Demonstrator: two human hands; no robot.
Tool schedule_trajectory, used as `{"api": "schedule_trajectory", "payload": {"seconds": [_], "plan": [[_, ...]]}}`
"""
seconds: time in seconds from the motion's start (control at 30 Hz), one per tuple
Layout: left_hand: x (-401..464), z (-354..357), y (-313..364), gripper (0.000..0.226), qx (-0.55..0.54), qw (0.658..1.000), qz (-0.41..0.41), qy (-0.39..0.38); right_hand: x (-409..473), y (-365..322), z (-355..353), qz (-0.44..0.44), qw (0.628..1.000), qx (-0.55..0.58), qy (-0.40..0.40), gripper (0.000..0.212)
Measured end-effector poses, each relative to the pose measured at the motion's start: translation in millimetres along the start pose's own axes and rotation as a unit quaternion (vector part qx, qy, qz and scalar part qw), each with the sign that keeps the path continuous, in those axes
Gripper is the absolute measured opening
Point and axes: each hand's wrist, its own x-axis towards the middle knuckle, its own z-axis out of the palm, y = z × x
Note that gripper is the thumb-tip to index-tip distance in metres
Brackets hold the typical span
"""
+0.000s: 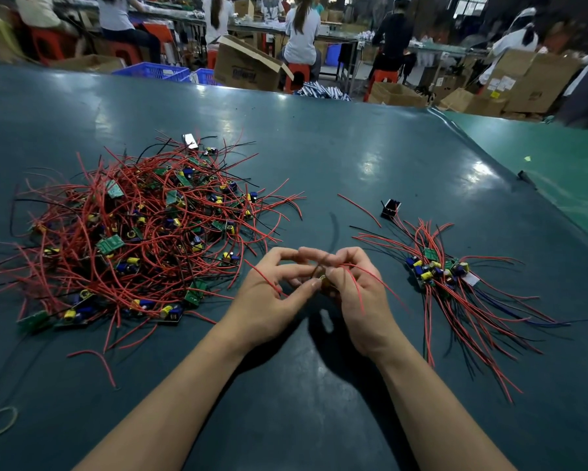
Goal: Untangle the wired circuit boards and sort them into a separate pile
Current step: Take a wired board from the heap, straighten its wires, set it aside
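A big tangled heap of small green circuit boards [139, 229] with red and black wires lies on the left of the dark green table. A smaller sorted pile of boards [438, 270], wires fanned out, lies on the right. Between them, above the table, both hands hold one wired circuit board [326, 282]. My left hand [272, 300] pinches its red wires with curled fingers. My right hand [357, 294] grips the board and wires; red wires drape over its back. The board is mostly hidden by the fingers.
A loose red wire [95, 360] and a rubber band [0, 421] lie at the near left. A small black component [391, 209] sits beyond the right pile. The table's [319, 147] far edge runs across the top; people and cardboard boxes are behind it.
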Motion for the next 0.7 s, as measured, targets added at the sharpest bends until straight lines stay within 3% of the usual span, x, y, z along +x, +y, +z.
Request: {"api": "schedule_trajectory", "payload": {"seconds": [0.13,0.33,0.5,0.6,0.7], "plan": [[-0.3,-0.4,2.5,0.014,-0.009,0.999,0.020,0.045,0.4,-0.8,4.0,0.020,0.998,0.067,0.001,0.019],[1.3,2.9,2.2,0.006,-0.095,0.987,-0.012,0.126,4.8,1.8,-0.8,0.036,0.995,-0.027,0.090,0.002],[5.7,-3.0,5.3,0.017,-0.215,0.955,-0.073,0.193,4.1,-7.1,-2.7,0.080,0.992,0.010,0.099,0.013],[5.0,-6.2,8.7,0.029,-0.235,0.951,-0.078,0.183,4.7,-10.8,-4.2,0.104,0.985,0.057,0.123,0.009],[2.0,-5.0,9.6,0.036,-0.236,0.962,-0.073,0.112,3.8,-11.3,-3.8,0.105,0.985,0.070,0.120,0.006]]}}
